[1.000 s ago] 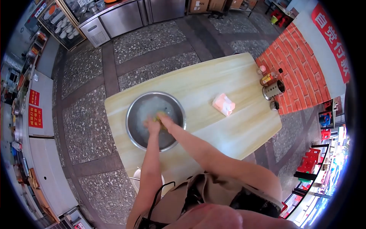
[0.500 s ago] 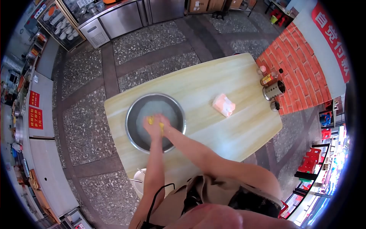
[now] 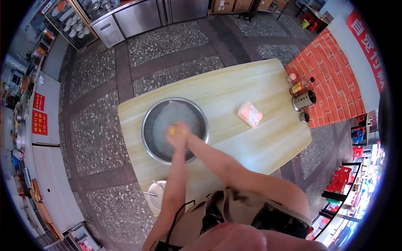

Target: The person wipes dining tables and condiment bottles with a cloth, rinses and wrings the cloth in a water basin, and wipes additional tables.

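My left hand [image 3: 172, 137] and my right hand [image 3: 185, 130] are pressed together over the large steel basin [image 3: 145, 140]. Both are closed around a crumpled yellow cloth [image 3: 173, 130], which shows only in small patches between the fingers. Motion blurs the fingers a little. Cloudy water [image 3: 175, 112] lies in the basin beneath them. Beside my left forearm sits a white bowl [image 3: 155, 203] with thin handles or sticks resting in it, partly covered by the arm.
On the pale wooden table [image 3: 217, 94] lies a pink-and-white soft packet [image 3: 250, 114]. A sauce bottle [image 3: 298, 88], a perforated metal holder [image 3: 303, 101] and a small dark-lidded jar [image 3: 304, 117] stand by the brick-patterned panel [image 3: 331, 79]. Steel cabinets [image 3: 138, 19] line the far side.
My hands have drawn closer together around the cloth, and less yellow shows. The whole view has shifted slightly; the basin and other things stay in place on the table.
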Available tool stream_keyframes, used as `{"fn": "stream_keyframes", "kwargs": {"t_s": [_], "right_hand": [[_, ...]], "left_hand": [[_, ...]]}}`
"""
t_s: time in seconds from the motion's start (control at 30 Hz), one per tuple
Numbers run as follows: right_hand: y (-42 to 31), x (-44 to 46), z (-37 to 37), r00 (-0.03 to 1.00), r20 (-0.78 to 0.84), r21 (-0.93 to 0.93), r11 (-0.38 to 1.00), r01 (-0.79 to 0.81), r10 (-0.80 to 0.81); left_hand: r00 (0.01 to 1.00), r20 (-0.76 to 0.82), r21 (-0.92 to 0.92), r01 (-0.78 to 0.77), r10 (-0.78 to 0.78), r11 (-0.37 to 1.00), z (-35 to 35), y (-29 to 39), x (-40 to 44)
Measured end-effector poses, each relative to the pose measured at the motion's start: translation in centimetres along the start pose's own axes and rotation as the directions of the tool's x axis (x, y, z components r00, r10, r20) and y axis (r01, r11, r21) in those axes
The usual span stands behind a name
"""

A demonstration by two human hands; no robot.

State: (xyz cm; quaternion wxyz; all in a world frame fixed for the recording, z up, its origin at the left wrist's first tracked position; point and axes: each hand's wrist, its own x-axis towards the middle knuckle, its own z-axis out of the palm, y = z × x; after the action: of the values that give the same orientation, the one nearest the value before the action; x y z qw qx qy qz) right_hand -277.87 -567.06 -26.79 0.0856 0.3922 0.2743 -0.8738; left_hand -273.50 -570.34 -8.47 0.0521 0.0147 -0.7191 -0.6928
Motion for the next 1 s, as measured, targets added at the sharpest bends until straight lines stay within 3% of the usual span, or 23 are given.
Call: {"fn": "stream_keyframes", "kwargs": {"t_s": [0.07, 0.13, 0.27, 0.3, 0.37, 0.4, 0.43, 0.47, 0.5, 0.53, 0.57, 0.6, 0.63, 0.67, 0.73, 0.77, 0.8, 0.83, 0.87, 0.9, 0.93, 0.97, 1.0], "right_hand": [[-1.1, -5.8, 2.6, 0.987, 0.159, 0.267, 0.962, -0.053, 0.010], [-4.3, -11.3, 5.8, 0.995, -0.028, 0.097, 0.991, 0.093, -0.091], [-3.5, -3.7, 1.5, 0.997, 0.072, -0.105, 0.994, 0.038, -0.031], [-2.4, -4.1, 1.5, 0.997, 0.068, -0.082, 0.996, 0.029, -0.023], [-4.1, -8.3, 3.9, 0.999, -0.036, -0.009, 1.000, 0.007, -0.008], [-5.2, -10.1, 4.3, 0.984, -0.141, -0.258, 0.963, 0.074, -0.113], [-6.5, -11.7, 4.4, 0.946, -0.218, -0.494, 0.863, 0.104, -0.238], [-7.8, -12.8, 4.6, 0.944, -0.221, -0.492, 0.864, 0.108, -0.244], [-9.1, -13.7, 4.6, 0.932, -0.179, -0.765, 0.640, 0.070, -0.316], [-9.8, -14.6, 4.7, 0.923, -0.116, -0.941, 0.337, 0.015, -0.366], [-10.2, -15.6, 4.8, 0.923, -0.118, -0.942, 0.337, 0.013, -0.367], [-10.6, -16.4, 5.1, 0.963, -0.128, -0.947, 0.317, -0.048, -0.236], [-10.8, -16.8, 5.2, 0.985, -0.140, -0.952, 0.288, -0.105, -0.102], [-10.0, -15.5, 4.3, 0.985, -0.139, -0.952, 0.287, -0.103, -0.106], [-7.8, -12.1, 1.8, 0.911, 0.011, -0.999, 0.026, 0.024, -0.412], [-7.4, -12.0, 2.2, 0.912, 0.010, -1.000, 0.023, 0.021, -0.410], [-6.7, -11.9, 2.9, 0.909, -0.060, -0.987, 0.162, 0.009, -0.413], [-6.2, -11.8, 3.5, 0.904, -0.130, -0.954, 0.300, -0.002, -0.408], [-6.1, -11.8, 4.0, 0.904, -0.133, -0.953, 0.301, -0.004, -0.407], [-6.0, -11.7, 4.3, 0.964, -0.083, -0.701, 0.702, 0.123, -0.251], [-5.9, -11.6, 4.5, 0.990, 0.043, -0.277, 0.951, 0.140, -0.133], [-6.1, -11.0, 4.2, 0.991, 0.045, -0.276, 0.952, 0.136, -0.128], [-6.4, -9.7, 3.4, 0.949, 0.298, -0.063, 0.994, -0.088, 0.103]], "left_hand": [[0.930, 0.023, -0.083, 0.367, -0.366, 0.926, -1.2, -0.7, 3.6], [0.956, -0.019, -0.064, 0.290, -0.292, 0.955, -0.8, -3.4, 3.1], [0.998, -0.060, -0.081, 0.028, -0.033, 0.996, -0.2, -3.4, -0.8], [0.997, -0.064, -0.078, 0.034, -0.039, 0.996, -0.9, -3.0, -0.3], [0.905, 0.005, 0.149, 0.419, -0.425, 0.896, -2.5, -2.0, 3.0], [0.905, 0.009, 0.151, 0.418, -0.424, 0.896, -3.2, -1.9, 3.5], [0.935, -0.032, 0.497, 0.321, -0.353, 0.806, -3.9, -1.8, 3.8], [0.963, -0.043, 0.775, 0.200, -0.266, 0.599, -4.5, -1.8, 4.1], [0.916, 0.027, 0.776, 0.233, -0.401, 0.586, -5.0, -3.2, 4.5], [0.915, 0.031, 0.776, 0.232, -0.403, 0.586, -5.1, -3.0, 3.9], [0.928, 0.103, 0.888, 0.077, -0.358, 0.454, -5.1, -3.0, 3.2], [0.929, 0.181, 0.951, -0.082, -0.322, 0.298, -5.0, -2.8, 2.9], [0.930, 0.182, 0.950, -0.083, -0.320, 0.300, -4.8, -2.6, 3.0], [0.920, 0.173, 0.958, -0.075, -0.352, 0.275, -4.6, -2.6, 3.2], [0.908, 0.164, 0.965, -0.067, -0.386, 0.254, -3.7, -2.6, 3.7], [0.892, 0.098, 0.917, 0.092, -0.440, 0.389, -2.9, -2.7, 4.1], [0.863, 0.041, 0.830, 0.252, -0.504, 0.497, -2.7, -2.9, 4.2], [0.860, 0.040, 0.832, 0.253, -0.509, 0.494, -2.7, -4.5, 4.1], [0.891, 0.096, 0.737, 0.235, -0.443, 0.633, -2.5, -6.2, 4.1], [0.919, 0.140, 0.623, 0.208, -0.369, 0.754, -2.7, -7.4, 3.9], [0.918, 0.138, 0.625, 0.210, -0.371, 0.752, -3.0, -5.8, 3.0], [0.938, 0.205, 0.540, 0.129, -0.278, 0.832, -3.2, -2.2, 1.5], [0.949, 0.259, 0.445, 0.047, -0.179, 0.894, -3.2, 0.5, 0.4]]}}
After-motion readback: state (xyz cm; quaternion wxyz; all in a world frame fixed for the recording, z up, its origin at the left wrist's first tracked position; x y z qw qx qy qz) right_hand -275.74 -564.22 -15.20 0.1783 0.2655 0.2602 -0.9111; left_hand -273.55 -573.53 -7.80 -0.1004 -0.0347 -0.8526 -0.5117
